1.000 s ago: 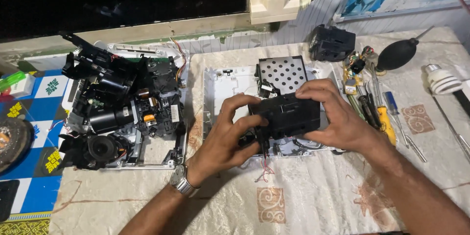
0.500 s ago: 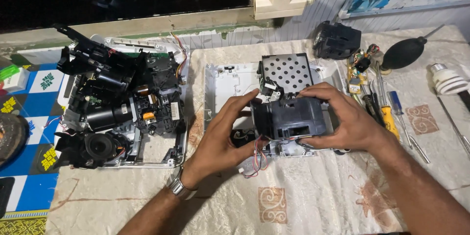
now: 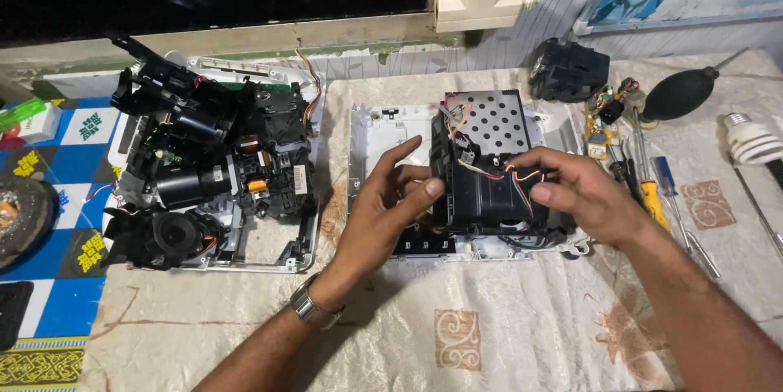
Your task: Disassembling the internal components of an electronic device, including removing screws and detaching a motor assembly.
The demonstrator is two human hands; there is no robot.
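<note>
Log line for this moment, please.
left hand: touching black module | right hand: gripping module's wired side | module: over white housing
</note>
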